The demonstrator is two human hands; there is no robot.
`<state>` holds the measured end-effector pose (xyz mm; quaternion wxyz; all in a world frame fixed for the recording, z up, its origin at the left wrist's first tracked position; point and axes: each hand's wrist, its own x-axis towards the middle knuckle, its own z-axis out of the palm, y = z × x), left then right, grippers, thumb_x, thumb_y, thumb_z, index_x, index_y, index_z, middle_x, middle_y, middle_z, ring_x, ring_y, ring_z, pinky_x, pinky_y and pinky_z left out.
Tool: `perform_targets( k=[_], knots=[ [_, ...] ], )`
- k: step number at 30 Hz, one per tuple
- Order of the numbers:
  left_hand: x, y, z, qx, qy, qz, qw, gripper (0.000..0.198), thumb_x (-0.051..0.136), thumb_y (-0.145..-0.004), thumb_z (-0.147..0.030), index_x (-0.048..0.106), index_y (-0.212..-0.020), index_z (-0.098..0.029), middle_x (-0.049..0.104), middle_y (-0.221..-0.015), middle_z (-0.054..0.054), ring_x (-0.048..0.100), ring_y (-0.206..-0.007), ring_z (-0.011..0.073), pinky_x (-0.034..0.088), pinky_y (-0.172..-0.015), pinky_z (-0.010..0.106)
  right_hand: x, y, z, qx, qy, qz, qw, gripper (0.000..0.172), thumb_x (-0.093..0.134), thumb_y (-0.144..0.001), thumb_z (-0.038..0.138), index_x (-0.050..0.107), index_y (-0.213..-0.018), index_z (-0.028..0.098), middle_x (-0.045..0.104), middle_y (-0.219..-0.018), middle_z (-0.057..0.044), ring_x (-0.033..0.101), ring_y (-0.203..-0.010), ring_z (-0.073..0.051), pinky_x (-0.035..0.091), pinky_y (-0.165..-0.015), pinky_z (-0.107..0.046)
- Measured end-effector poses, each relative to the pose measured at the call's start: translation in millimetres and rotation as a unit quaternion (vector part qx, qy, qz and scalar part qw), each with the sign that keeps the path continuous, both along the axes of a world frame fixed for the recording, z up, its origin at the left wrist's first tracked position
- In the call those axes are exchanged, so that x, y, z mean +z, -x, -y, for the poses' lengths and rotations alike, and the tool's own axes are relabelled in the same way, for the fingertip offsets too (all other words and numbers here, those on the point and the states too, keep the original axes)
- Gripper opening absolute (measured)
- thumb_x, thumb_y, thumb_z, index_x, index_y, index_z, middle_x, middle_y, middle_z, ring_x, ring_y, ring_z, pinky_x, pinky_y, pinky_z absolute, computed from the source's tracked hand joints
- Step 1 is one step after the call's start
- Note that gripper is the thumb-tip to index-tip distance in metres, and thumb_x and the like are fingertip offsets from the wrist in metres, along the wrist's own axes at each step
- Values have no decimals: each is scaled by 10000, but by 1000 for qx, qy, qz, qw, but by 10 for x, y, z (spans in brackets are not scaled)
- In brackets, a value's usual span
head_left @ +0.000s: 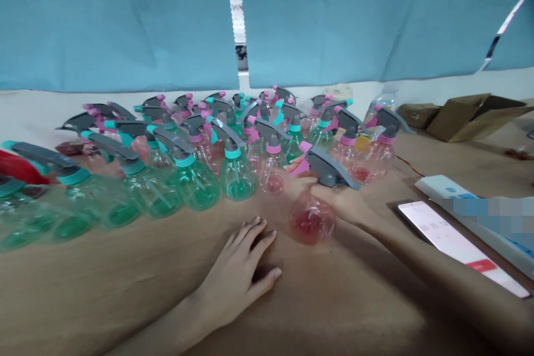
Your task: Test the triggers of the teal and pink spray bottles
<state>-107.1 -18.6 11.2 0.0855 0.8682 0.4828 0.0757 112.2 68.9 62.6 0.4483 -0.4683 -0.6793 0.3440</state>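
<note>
My right hand point(340, 199) is wrapped round the neck of a pink spray bottle point(312, 222) with a grey and pink trigger head. The bottle is at the front of the group, its head slanting to the right. My left hand point(237, 267) lies on the brown table point(167, 295) with its fingers spread, holding nothing. Just beyond it stand a green spray bottle point(237, 178) with a teal collar and a smaller-looking pink spray bottle point(273, 175).
Several green bottles point(158, 194) line the left, with more pink and green ones behind. At the right are a phone point(450, 239), a white-and-blue box point(442, 183), an open cardboard box point(463, 117) and a clear bottle point(387, 99). A blue curtain point(125, 22) hangs behind.
</note>
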Motion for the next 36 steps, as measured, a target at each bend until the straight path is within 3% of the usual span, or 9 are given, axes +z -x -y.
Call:
perform_targets(
  k=[4,7,12,15,19,26,31,36],
  knots=[
    [-7,1,-6,-2,-1,4,1000,518,499,-907,-451,455,-1343,-174,377,-1459,139,334,-1339,322,345,-1045,533,-44,17,-9,-4,5,-21,1000,273,549,-634,255,636,-892,269,659,-736,-2,653,-764,-239,528,-683,-395],
    [-15,8,-6,-3,-5,9,1000,509,501,-908,-447,462,-1337,-176,393,-1448,136,346,-1332,319,346,-1043,532,-32,36,22,-27,-1,-5,1000,262,593,-669,261,645,-926,279,676,-791,-13,661,-764,-234,532,-689,-392],
    [-25,13,2,-1,-10,8,1000,502,506,-907,-439,467,-1331,-173,403,-1441,136,345,-1331,311,346,-1045,517,-1,17,51,37,-29,-39,998,267,660,-744,396,642,-978,270,685,-824,-21,662,-843,-226,519,-776,-385],
    [-38,19,1,-3,-12,7,1000,515,486,-913,-458,456,-1340,-171,390,-1449,138,333,-1337,308,336,-1051,513,-28,-69,33,23,-31,-12,999,387,714,-704,442,627,-1031,256,668,-790,-3,643,-790,-212,510,-772,-395],
    [-54,24,-5,-5,-15,7,1000,518,480,-916,-462,452,-1343,-170,381,-1455,139,323,-1344,307,329,-1053,515,-50,-202,26,19,-33,36,999,423,727,-691,453,617,-1057,273,642,-759,18,622,-744,-203,507,-724,-380],
    [-39,20,-8,-7,-22,16,1000,501,503,-906,-440,472,-1325,-166,409,-1433,145,344,-1331,307,327,-1053,512,9,-341,153,66,-49,119,989,409,687,-733,462,598,-1097,300,681,-924,-8,643,-856,-228,497,-805,-414],
    [-50,16,-4,-8,-27,14,1000,508,481,-915,-452,470,-1328,-157,403,-1434,154,340,-1332,313,323,-1052,521,-72,-422,206,29,-65,179,981,522,737,-666,482,577,-1124,287,674,-996,-28,631,-943,-274,471,-862,-485],
    [-58,20,-10,-15,-39,25,999,494,482,-914,-450,485,-1311,-157,435,-1411,152,353,-1325,310,337,-1042,522,-94,-471,232,8,-81,184,980,457,703,-697,509,594,-1060,254,644,-1024,-53,610,-961,-263,492,-828,-449]
  ],
)
